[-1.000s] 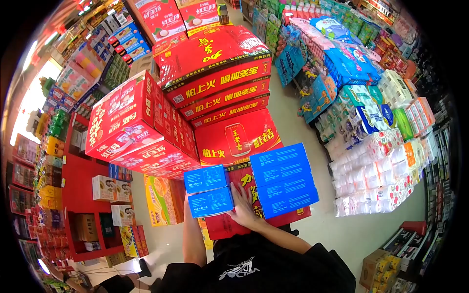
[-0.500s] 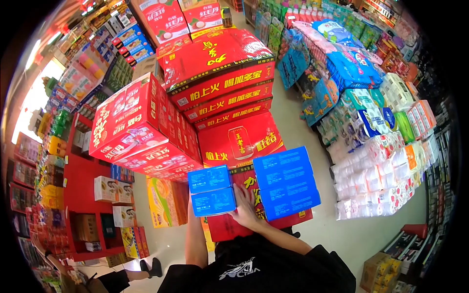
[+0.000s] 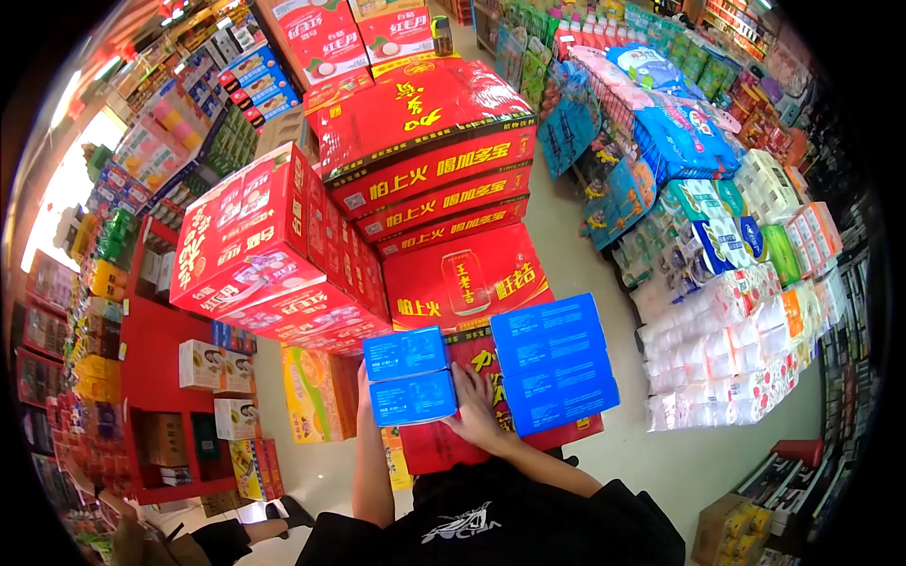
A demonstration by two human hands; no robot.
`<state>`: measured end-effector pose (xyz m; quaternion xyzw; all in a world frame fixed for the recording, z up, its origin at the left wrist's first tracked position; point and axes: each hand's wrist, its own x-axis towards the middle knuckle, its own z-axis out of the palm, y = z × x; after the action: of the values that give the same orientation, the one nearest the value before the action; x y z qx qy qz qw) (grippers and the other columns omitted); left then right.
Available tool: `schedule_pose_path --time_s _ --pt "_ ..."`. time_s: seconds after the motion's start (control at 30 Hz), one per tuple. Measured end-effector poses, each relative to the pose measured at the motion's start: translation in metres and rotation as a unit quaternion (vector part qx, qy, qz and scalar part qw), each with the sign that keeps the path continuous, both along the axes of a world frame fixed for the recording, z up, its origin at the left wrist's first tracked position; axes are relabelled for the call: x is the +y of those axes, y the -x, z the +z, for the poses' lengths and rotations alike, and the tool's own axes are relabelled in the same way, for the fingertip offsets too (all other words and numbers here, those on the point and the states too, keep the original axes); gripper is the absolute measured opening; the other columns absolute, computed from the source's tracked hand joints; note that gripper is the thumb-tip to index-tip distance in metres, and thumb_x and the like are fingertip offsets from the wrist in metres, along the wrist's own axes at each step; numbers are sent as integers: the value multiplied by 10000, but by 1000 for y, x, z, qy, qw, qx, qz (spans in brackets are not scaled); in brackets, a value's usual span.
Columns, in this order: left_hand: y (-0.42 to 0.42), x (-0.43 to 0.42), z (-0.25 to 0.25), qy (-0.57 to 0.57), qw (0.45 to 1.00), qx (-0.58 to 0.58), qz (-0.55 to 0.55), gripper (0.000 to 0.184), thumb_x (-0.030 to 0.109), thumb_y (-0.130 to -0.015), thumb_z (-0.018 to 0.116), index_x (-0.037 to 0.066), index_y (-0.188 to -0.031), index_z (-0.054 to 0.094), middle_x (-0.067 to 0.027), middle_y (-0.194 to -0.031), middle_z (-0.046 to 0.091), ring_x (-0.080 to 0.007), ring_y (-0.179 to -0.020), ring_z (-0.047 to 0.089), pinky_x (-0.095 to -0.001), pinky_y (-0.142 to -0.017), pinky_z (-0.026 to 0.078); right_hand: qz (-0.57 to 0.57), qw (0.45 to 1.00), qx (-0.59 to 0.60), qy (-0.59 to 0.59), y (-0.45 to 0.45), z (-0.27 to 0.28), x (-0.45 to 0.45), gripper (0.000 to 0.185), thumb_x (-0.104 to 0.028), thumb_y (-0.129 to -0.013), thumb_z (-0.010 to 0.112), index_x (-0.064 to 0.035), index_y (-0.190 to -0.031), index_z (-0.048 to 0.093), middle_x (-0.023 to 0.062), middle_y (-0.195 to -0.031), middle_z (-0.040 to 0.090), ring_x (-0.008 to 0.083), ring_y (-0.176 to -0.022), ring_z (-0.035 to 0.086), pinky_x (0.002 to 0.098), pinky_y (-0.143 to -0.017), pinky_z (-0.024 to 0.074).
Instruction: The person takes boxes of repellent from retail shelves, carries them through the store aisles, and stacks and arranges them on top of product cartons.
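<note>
Two small blue boxes with white print stand as a pair, held between my two hands. My left hand is against their left side, its fingers mostly hidden behind them. Against their right side is my right hand, with its thumb at the near corner and its fingers reaching forward. Just right of that hand, a larger blue block of boxes rests on a red drink carton. What lies beneath the held pair is hidden.
Ahead are stacked red drink cartons, with more red-and-pink cartons on the left. A yellow carton stands on the floor. Tissue packs are piled on the right. Another person's leg shows at lower left.
The view has tilted slightly, so the blue boxes appear a little lower. My hands keep nearly the same place on them. The other person's foot at lower left has shifted slightly.
</note>
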<state>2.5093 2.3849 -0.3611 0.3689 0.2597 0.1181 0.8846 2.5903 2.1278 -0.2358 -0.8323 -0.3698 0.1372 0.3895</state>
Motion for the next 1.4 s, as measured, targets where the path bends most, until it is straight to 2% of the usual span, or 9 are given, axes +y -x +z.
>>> schedule_pose_path --time_s 0.1,0.13,0.33,0.47,0.6,0.67,0.8,0.9,1.4 --pt "6 -16 35 -103 993 -35 40 497 409 -1005 447 45 -1343 445 -69 -1082 647 -165 -927 652 -285 -804 547 3 1000 -1 1 -1 -1 0 982 -290 -736 758 45 -1465 190 218 -1499 265 400 -1389 218 589 -1110 120" --pt "17 -23 35 -174 984 -23 42 628 529 -978 418 31 -1360 428 -77 -1165 614 -170 -1021 613 -324 -887 513 5 1000 -2 -1 -1 -1 0 982 -292 -736 758 45 -1464 192 219 -1498 266 400 -1389 217 589 -1110 119" --pt "60 -89 65 -205 970 -85 103 976 801 -844 263 -7 -1374 405 -92 -1318 515 -197 -1230 459 -394 -1061 334 11 1000 -15 -3 -2 0 -1 971 -290 -742 756 43 -1464 198 226 -1492 274 404 -1385 224 587 -1109 120" --pt "64 -104 53 -295 945 -67 122 990 810 -836 248 -4 -1377 403 -103 -1337 493 -211 -1267 414 -390 -1097 269 13 1000 -22 -7 -2 -1 0 971 -295 -745 753 41 -1466 196 228 -1492 273 406 -1380 229 588 -1107 123" --pt "64 -106 49 -304 943 -50 126 988 816 -823 297 -1 -1366 414 -102 -1336 495 -210 -1260 425 -397 -1085 295 14 999 -46 20 -3 -4 0 996 -325 -752 744 45 -1474 165 222 -1480 294 403 -1375 246 597 -1103 144" --pt "78 -101 -3 -226 963 4 145 994 822 -797 363 -4 -1346 427 -101 -1309 506 -209 -1235 441 -394 -1062 322 15 998 -51 29 -2 -4 0 1012 -338 -755 739 46 -1479 145 220 -1474 303 402 -1375 251 601 -1103 150" --pt "91 -68 -61 -190 964 81 167 701 587 -938 472 10 -1336 463 -94 -1305 523 -218 -1201 471 -397 -1026 366 10 1000 -26 10 -1 -2 0 1000 -278 -730 759 42 -1472 170 222 -1485 285 407 -1379 234 589 -1108 130" --pt "69 -101 38 -400 907 95 95 937 787 -777 503 -22 -1249 472 -88 -1153 538 -199 -1081 502 -361 -931 423 6 1000 -20 8 1 -2 0 1002 -234 -705 772 41 -1469 184 221 -1487 282 408 -1378 232 582 -1111 124" --pt "52 -83 37 -477 866 85 122 728 670 -880 488 -25 -1079 563 -85 -980 612 -179 -905 571 -354 -790 484 -7 999 -42 3 2 -4 1 1021 -222 -700 766 49 -1474 159 214 -1474 312 406 -1374 245 583 -1114 118"
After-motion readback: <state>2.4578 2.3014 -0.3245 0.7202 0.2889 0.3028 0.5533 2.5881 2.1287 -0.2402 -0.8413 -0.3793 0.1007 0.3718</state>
